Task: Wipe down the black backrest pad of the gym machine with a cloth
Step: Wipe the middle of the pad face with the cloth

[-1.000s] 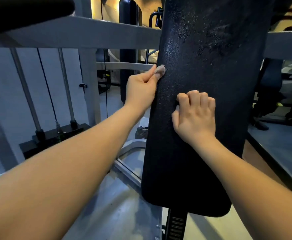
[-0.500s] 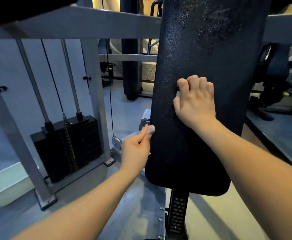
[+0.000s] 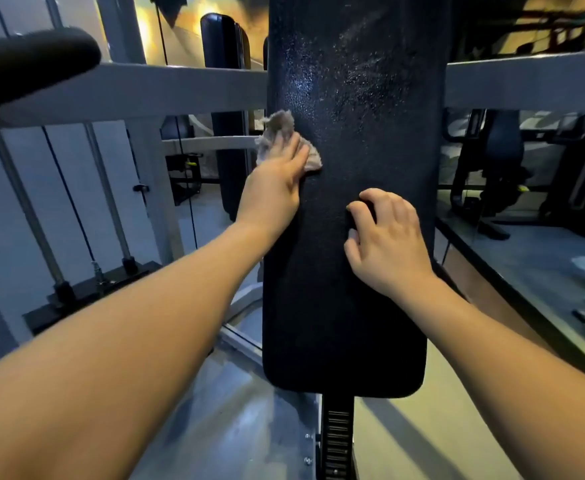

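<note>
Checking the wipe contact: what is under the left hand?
A crumpled grey cloth lies under the left hand, pressed on the black textured backrest pad near its left edge. The cloth's middle is covered.

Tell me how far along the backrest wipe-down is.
Partly done. The backrest pad's lower half looks uniformly dark. In hand: the left hand presses the cloth onto the pad's left edge; the right hand braces mid-pad. Left: the speckled residue above.

My left hand (image 3: 277, 174) hides the middle of the cloth (image 3: 280, 129). The pad (image 3: 346, 289) runs off the frame's top edge.
</note>
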Demonstrator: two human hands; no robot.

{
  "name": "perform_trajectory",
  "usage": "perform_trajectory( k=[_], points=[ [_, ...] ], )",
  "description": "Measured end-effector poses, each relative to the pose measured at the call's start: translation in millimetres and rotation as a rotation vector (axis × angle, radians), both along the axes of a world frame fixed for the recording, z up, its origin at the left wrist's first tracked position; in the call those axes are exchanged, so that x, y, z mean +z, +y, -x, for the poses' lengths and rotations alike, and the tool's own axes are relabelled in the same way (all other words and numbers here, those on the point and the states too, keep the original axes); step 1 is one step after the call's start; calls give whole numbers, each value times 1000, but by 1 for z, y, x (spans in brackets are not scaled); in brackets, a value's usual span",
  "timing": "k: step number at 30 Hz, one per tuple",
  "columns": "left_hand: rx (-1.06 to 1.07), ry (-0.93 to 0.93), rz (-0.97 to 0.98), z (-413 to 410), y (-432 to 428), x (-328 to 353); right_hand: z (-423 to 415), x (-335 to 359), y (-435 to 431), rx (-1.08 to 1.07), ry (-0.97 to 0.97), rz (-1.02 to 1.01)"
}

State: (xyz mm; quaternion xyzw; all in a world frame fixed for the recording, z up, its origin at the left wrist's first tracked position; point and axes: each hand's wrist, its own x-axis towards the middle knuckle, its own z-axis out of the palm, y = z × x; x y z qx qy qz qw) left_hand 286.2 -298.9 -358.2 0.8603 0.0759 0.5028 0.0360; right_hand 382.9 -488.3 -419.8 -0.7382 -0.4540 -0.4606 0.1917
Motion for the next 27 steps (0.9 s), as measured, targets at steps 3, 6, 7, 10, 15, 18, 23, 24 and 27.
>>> perform_trajectory(
  k=[3,6,7,10,15,18,23,24,27],
  points=[
    [-20,31,-64,31,-16,-65,-1,-6,-2,31,15,-18],
    [-48,114,-181,52,-22,-101,-2,-8,-4,50,18,-4],
    [-66,145,-220,51,-15,-98,-2,-7,-5,55,16,4],
    [-83,205,-341,35,4,-64,-4,-3,-7,68,11,27],
    [-36,113,-335,-4,7,6,-5,-1,-14,67,27,96],
    [4,21,-220,-29,-2,44,-8,0,-19,81,25,154],
    [-39,15,-158,-35,-27,20,-12,0,-28,89,53,143],
    [-66,58,-190,-32,-28,12,-11,1,-28,98,61,121],
    [-143,182,-209,-18,-20,25,-5,14,-19,140,94,13]
  ],
)
